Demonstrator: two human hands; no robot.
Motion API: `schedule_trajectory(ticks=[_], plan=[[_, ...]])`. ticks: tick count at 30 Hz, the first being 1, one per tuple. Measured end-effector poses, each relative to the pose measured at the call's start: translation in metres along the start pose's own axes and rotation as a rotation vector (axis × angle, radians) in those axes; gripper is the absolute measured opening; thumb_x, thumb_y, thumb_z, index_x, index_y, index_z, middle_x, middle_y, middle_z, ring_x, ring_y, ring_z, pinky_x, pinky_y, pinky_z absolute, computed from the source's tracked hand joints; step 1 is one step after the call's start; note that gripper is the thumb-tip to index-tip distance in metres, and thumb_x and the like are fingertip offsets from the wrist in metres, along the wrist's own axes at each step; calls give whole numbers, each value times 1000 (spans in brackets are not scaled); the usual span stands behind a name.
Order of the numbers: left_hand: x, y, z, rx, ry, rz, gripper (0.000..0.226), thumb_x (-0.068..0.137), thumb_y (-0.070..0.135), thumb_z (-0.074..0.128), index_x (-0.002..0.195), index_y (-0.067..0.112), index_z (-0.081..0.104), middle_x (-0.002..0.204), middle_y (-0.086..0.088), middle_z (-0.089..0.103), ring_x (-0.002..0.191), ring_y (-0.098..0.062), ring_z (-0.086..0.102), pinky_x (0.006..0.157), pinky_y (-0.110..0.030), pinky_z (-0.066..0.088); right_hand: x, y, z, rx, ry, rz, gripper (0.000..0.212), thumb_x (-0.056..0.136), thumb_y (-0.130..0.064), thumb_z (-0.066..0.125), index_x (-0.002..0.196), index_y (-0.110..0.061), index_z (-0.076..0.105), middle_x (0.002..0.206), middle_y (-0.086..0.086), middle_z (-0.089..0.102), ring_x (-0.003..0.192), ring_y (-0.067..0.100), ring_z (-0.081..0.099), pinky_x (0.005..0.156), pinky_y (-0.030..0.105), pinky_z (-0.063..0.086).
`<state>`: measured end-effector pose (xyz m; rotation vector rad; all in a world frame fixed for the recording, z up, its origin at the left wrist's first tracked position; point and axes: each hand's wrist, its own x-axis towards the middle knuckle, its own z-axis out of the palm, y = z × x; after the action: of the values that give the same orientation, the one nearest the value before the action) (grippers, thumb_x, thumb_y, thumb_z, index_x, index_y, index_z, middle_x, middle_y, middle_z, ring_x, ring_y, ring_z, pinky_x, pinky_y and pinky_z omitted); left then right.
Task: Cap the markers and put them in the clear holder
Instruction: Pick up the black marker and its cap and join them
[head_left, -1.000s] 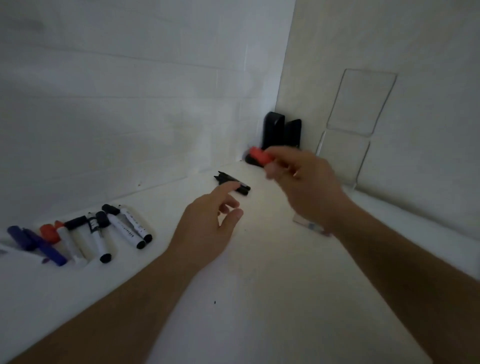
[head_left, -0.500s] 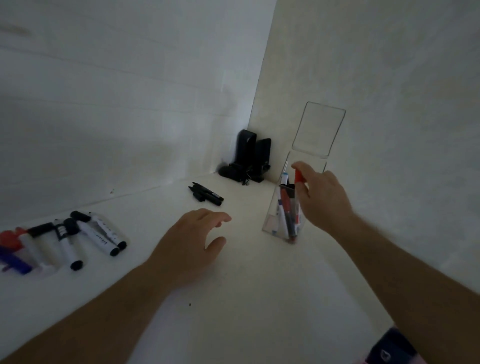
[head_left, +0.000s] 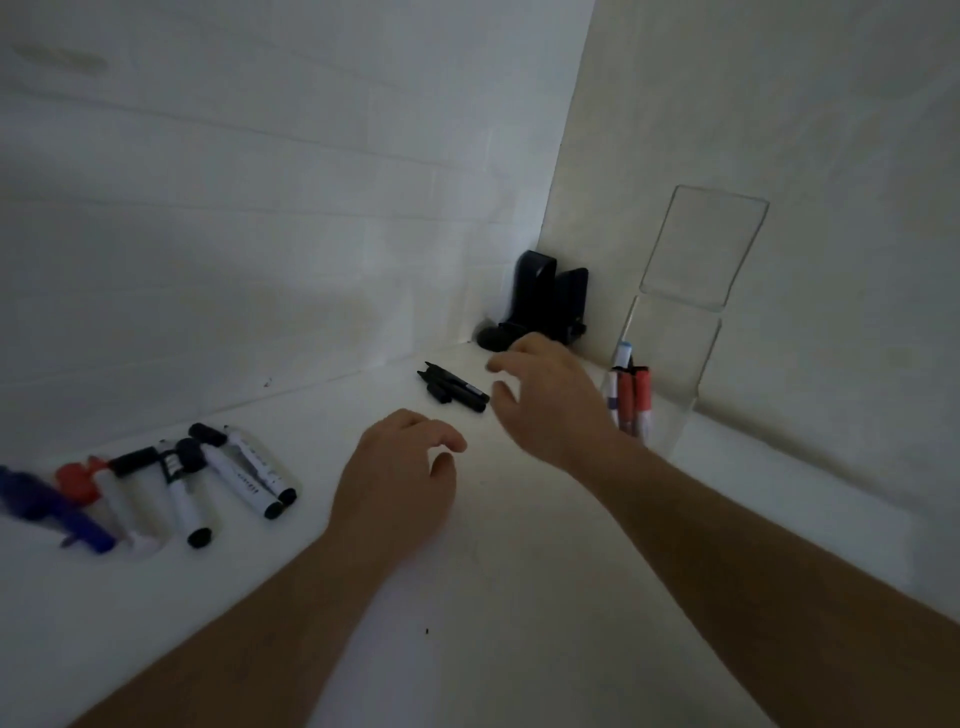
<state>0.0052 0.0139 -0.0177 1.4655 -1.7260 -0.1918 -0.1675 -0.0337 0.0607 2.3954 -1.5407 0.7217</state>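
Two walls met in a corner ahead of us, and the white table (head_left: 519, 597) ran right up to both, so our room ended at the back and along the right-hand side; the broad bare stretch lay near us, under and between our forearms. Our left hand (head_left: 395, 483) hovered low over the middle of that surface, fingers loosely bent and thumb apart, holding nothing. Our right hand (head_left: 550, 400) was out further, fingers spread and lightly curved, also with nothing in it, though its edges were blurred. Just beyond the left fingertips and just left of the right hand lay the black markers (head_left: 454, 389), a small cluster flat on the table near the back wall. The clear holder (head_left: 691, 332) stood against the right wall, just right of our right wrist, with several markers upright inside it (head_left: 631, 400), red and white barrels showing. Well off to the left sat the loose marker pile (head_left: 171, 478): white barrels with black caps, one red-capped, one blue and smeared by blur near the picture's edge. We could not tell which of those were capped properly. Tucked in the corner itself stood a black stand (head_left: 545, 301), just behind our right fingertips.
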Motion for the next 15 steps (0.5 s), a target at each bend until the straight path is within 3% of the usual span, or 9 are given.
schedule_trajectory(ticks=[2, 4, 7, 12, 15], plan=[[3, -3, 0, -31, 16, -70, 26, 89, 21, 61, 94, 46, 62, 102, 18, 54, 93, -8, 55, 86, -26, 46, 21, -7, 28, 27, -62, 14, 31, 97, -29, 57, 124, -19, 68, 124, 3, 59, 114, 21, 53, 97, 34, 44], [3, -2, 2, -50, 24, -103, 27, 88, 20, 61, 93, 46, 62, 101, 17, 54, 93, -8, 55, 86, -25, 46, 41, -9, 54, 30, -106, 46, 27, 93, -31, 58, 108, -14, 72, 106, 7, 64, 102, 27, 60, 84, 37, 49], [2, 0, 3, -87, 35, -114, 28, 87, 18, 59, 94, 45, 65, 102, 19, 53, 94, -5, 55, 81, -20, 42, 64, -9, 86, -36, -141, 70, 26, 90, -41, 56, 88, -18, 68, 77, 2, 58, 82, 29, 61, 66, 34, 41], [5, 1, 2, -116, 25, -124, 29, 86, 15, 59, 96, 41, 69, 103, 18, 55, 93, -2, 55, 75, -10, 37, 73, -5, 108, -1, -191, 118, 27, 89, -44, 57, 98, -24, 74, 89, 3, 66, 87, 24, 61, 72, 37, 57], [6, 0, -1, -139, 56, -157, 33, 86, 11, 58, 97, 41, 67, 105, 18, 56, 95, 0, 55, 76, -8, 36, 66, -5, 103, 108, -234, 104, 20, 87, -39, 67, 100, -25, 74, 92, -2, 65, 88, 18, 61, 71, 30, 52]])
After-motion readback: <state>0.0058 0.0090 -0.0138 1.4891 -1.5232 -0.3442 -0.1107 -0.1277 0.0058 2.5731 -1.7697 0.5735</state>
